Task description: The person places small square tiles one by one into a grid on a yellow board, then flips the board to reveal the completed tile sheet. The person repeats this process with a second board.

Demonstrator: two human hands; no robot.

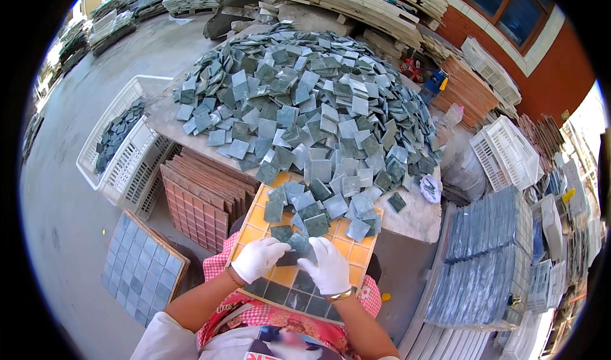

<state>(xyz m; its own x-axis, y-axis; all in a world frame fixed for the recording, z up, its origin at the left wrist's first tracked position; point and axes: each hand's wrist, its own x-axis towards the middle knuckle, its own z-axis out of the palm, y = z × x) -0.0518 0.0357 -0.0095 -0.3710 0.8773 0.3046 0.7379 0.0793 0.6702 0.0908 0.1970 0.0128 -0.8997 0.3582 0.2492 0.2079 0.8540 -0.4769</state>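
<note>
My left hand and my right hand, both in white gloves, are close together over an orange grid tray on my lap. Between them are dark square stone tiles, gripped at the edges by the fingers of each hand. How many tiles are there I cannot make out. Dark tiles fill squares along the tray's near edge. Loose grey-green tiles lie over its far part, spilling from a large heap of tiles on the table beyond.
The stone-topped table carries the heap. At the left stand a white crate of tiles, stacked brown grid trays and a tile-filled panel. Wrapped tile stacks and white crates are at the right.
</note>
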